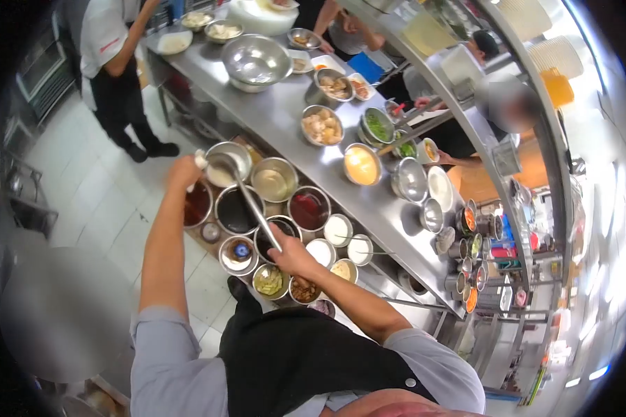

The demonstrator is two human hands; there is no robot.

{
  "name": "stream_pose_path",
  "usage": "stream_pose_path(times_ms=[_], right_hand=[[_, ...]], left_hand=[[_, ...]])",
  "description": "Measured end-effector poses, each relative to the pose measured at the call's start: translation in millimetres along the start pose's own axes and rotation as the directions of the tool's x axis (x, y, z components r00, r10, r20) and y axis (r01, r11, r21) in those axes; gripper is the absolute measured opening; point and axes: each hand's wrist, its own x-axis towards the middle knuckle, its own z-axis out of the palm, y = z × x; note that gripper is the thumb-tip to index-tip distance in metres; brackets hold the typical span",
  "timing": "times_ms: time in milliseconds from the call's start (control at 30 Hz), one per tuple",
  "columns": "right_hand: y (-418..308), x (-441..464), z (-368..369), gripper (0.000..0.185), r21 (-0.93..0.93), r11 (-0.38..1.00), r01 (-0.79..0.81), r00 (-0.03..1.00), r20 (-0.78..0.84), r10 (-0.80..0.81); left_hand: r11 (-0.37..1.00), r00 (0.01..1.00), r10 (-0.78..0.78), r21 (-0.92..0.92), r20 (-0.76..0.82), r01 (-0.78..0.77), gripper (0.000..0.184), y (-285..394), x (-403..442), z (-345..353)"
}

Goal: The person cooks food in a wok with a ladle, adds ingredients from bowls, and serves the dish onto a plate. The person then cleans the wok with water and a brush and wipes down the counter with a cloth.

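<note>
My right hand (290,254) is closed round the handle of a long metal ladle (257,212). The ladle's head lies over a pot of pale contents (231,158) at the far end of the group of pots. Beside that pot is my left hand (183,174), its fingers closed on a whitish cloth (200,161). Below the left hand stands a pot of dark red-brown liquid (197,206). Between my hands are a pot of black liquid (235,210) and a pot of cloudy liquid (274,182).
A steel counter (285,97) holds a large empty bowl (257,61), a bowl of orange liquid (362,165) and several food bowls. One person (111,69) stands at the upper left; others are behind the counter. A metal shelf (459,104) rises at the right.
</note>
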Motion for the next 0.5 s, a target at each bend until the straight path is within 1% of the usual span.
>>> stream_pose_path(times_ms=[33, 67, 100, 133, 167, 200, 233, 267, 333, 367, 467, 500], right_hand=[[3, 1, 2, 0.077, 0.031, 0.999, 0.038, 0.998, -0.047, -0.037], [7, 2, 3, 0.075, 0.063, 0.995, 0.076, 0.993, -0.092, -0.070], [8, 3, -2, 0.073, 0.071, 0.995, 0.065, 0.994, -0.088, -0.059], [7, 6, -7, 0.072, 0.084, 0.995, 0.053, 0.996, -0.074, -0.047], [0, 6, -12, 0.074, 0.097, 0.995, 0.028, 0.999, -0.038, -0.024], [-4, 5, -14, 0.077, 0.110, 0.994, 0.002, 1.000, 0.002, -0.002], [3, 6, -8, 0.076, 0.101, 0.994, 0.048, 0.999, -0.016, -0.047], [9, 7, -3, 0.075, 0.092, 0.991, 0.096, 0.995, -0.047, -0.092], [1, 4, -16, 0.072, 0.128, 0.987, 0.093, 0.995, -0.036, -0.089], [-6, 5, -21, 0.071, 0.167, 0.985, 0.031, 1.000, -0.001, -0.031], [-2, 4, -11, 0.071, 0.109, 0.984, 0.142, 0.989, -0.060, -0.136], [-11, 2, -22, 0.072, 0.140, 0.988, 0.066, 0.998, 0.005, -0.067]], left_hand=[[1.000, 1.000, 0.004, 0.016, -0.008, -0.004, 0.051, -5, 5, 5], [0.998, 1.000, -0.025, 0.061, 0.004, 0.025, 0.051, -4, 8, 5], [0.997, 1.000, 0.002, 0.082, -0.029, 0.001, 0.049, -2, 5, 3], [0.996, 1.000, -0.012, 0.084, -0.008, 0.012, 0.048, 1, 4, 0], [0.997, 0.999, 0.012, 0.082, -0.037, -0.009, 0.046, -5, 8, 7], [0.995, 1.000, -0.007, 0.099, 0.014, 0.005, 0.046, -11, 17, 13], [0.992, 0.997, -0.016, 0.128, 0.075, 0.007, 0.047, -5, 10, 4], [0.993, 0.996, -0.010, 0.115, 0.094, -0.001, 0.048, 1, 1, -7], [0.997, 0.998, 0.016, 0.079, 0.064, -0.021, 0.049, 2, 1, -9], [0.996, 0.998, 0.002, 0.084, 0.067, -0.008, 0.049, 2, 2, -9], [0.996, 0.997, -0.023, 0.084, 0.068, 0.017, 0.051, 4, 3, -10], [0.996, 0.997, -0.028, 0.084, 0.070, 0.022, 0.052, 4, 3, -9]])
